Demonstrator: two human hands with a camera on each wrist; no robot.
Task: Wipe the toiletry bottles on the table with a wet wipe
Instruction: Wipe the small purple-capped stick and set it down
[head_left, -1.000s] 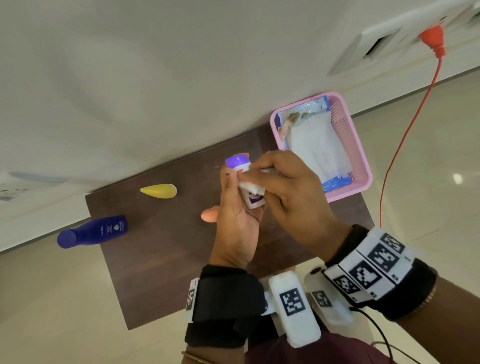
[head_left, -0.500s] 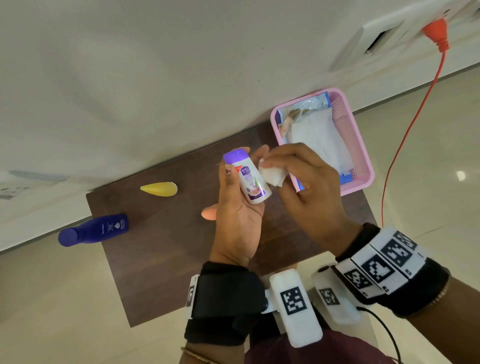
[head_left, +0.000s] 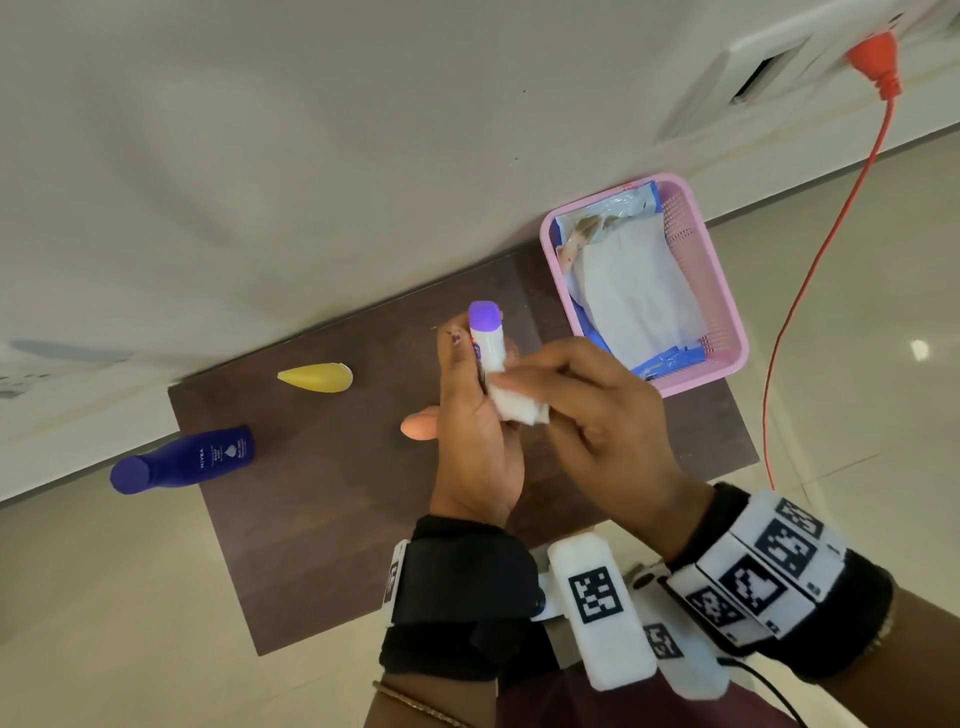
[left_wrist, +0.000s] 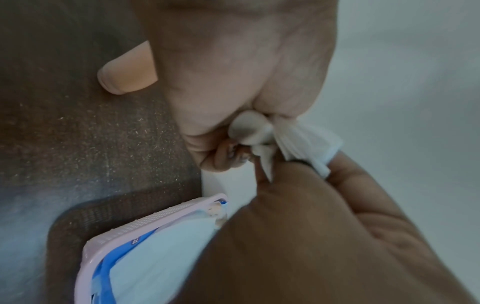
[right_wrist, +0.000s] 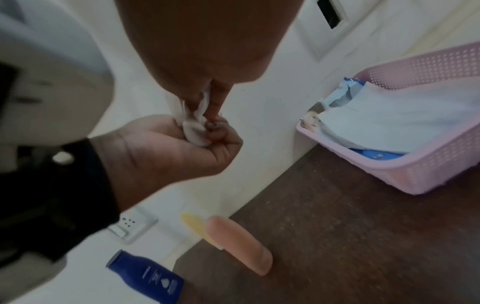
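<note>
Right now you're mid-wipe: your left hand (head_left: 475, 447) has its fingers curled round the small white bottle with the purple cap (head_left: 487, 338), held up above the middle of the dark wooden surface (head_left: 322, 499). Your right hand (head_left: 597, 415) pinches the crumpled white wet wipe (head_left: 517, 405) against the bottle's lower body. Next, I'd say, turn it to reach the unwiped sides, then move to the blue bottle (head_left: 182, 460) at the left edge.

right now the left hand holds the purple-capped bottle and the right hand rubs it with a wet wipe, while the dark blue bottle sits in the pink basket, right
Not quite. The dark blue bottle lies on the table's left edge, far from the pink basket, as the head view shows. The rest is right.
</note>
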